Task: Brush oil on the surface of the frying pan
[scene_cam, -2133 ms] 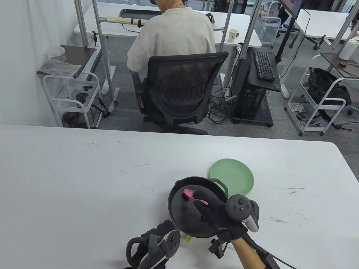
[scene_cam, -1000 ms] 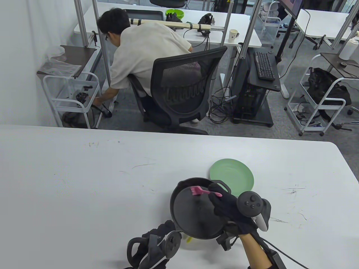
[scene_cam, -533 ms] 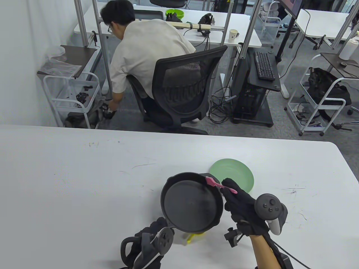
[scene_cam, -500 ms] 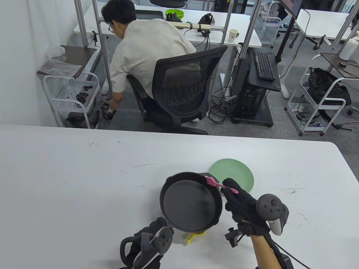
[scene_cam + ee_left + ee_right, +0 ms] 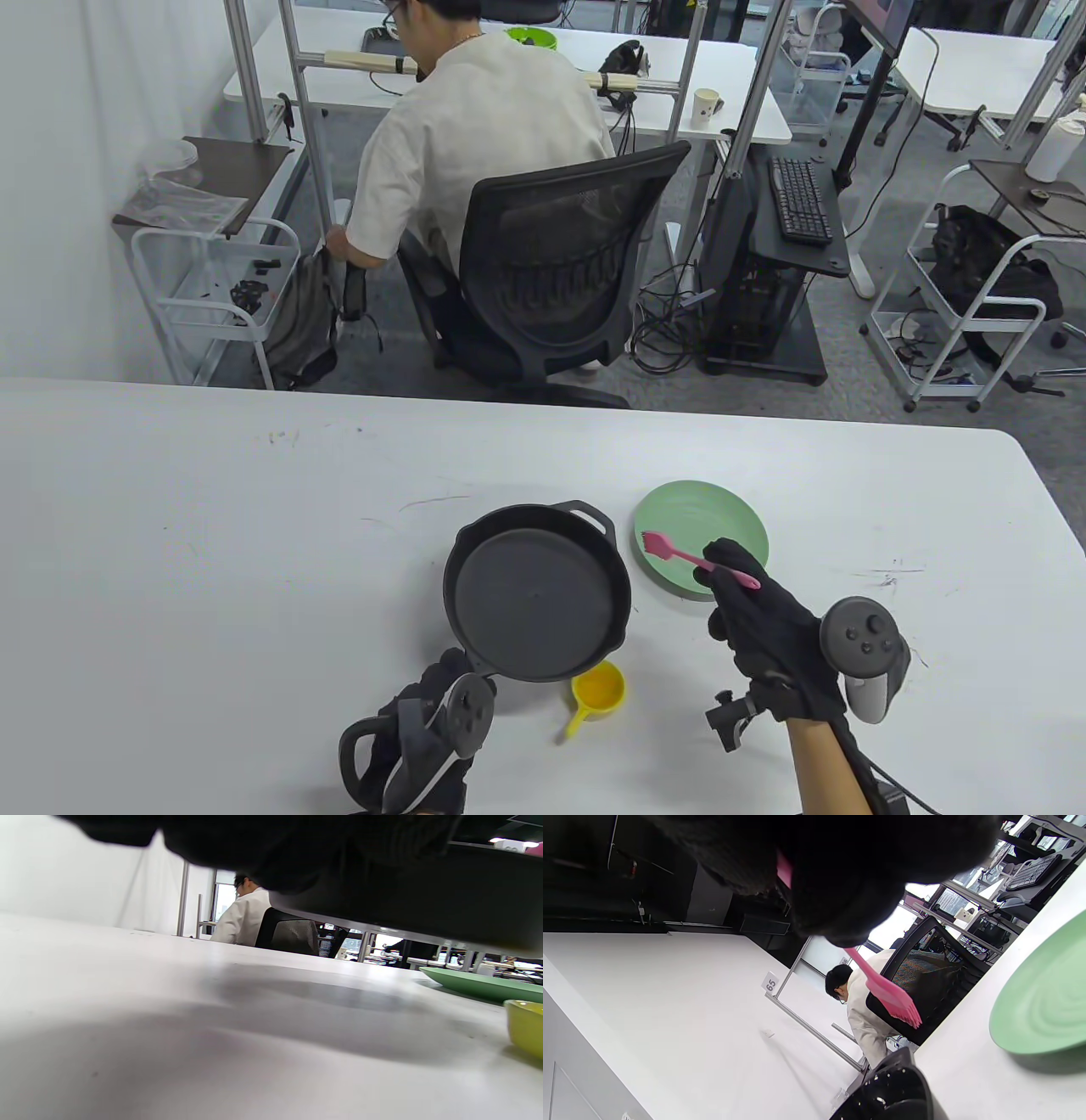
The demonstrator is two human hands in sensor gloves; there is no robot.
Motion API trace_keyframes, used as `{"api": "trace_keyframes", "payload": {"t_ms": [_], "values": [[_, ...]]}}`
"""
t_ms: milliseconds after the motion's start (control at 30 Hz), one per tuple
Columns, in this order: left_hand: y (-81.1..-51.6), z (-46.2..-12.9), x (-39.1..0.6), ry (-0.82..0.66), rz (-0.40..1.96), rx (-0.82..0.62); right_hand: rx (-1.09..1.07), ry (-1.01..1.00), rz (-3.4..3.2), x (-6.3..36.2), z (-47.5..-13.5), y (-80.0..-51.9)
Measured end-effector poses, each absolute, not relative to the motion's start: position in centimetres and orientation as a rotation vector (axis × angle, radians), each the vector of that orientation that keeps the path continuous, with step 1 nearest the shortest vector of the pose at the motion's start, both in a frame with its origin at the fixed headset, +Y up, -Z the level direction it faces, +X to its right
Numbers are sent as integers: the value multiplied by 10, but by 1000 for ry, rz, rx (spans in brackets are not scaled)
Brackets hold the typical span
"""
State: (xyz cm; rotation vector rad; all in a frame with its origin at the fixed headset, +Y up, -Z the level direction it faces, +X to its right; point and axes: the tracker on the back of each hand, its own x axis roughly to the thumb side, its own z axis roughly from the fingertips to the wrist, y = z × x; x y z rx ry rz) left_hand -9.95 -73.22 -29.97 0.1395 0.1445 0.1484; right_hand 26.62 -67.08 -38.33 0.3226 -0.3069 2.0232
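A black cast-iron frying pan (image 5: 536, 594) is at the table's front centre. My left hand (image 5: 441, 679) grips its handle at the near rim. In the left wrist view the pan's underside (image 5: 382, 899) hangs a little above the table. My right hand (image 5: 725, 581) pinches a pink silicone brush (image 5: 679, 553), its bristles over the green plate (image 5: 721, 518), to the right of the pan. The brush (image 5: 891, 993) and the plate (image 5: 1043, 1001) also show in the right wrist view. A small yellow cup (image 5: 598, 688) of oil stands just in front of the pan.
The white table (image 5: 212, 552) stretches wide to the left and far side, and its right edge (image 5: 1052, 509) is close to the plate. Beyond the table a person sits in a black office chair (image 5: 560, 255).
The pan has moved left and slightly away, uncovering the yellow cup. My right hand has carried the brush right, off the pan's rim to over the green plate.
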Motion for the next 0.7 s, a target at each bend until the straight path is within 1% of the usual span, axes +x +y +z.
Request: {"api": "trace_keyframes", "payload": {"t_ms": [233, 400, 700], "values": [[-742, -305, -102, 208, 140, 96, 298, -310, 2019, 274, -385, -673], [-751, -311, -102, 218, 129, 32, 291, -308, 2032, 275, -385, -673], [-758, -316, -100, 228, 144, -26, 288, -304, 2046, 274, -386, -673]]}}
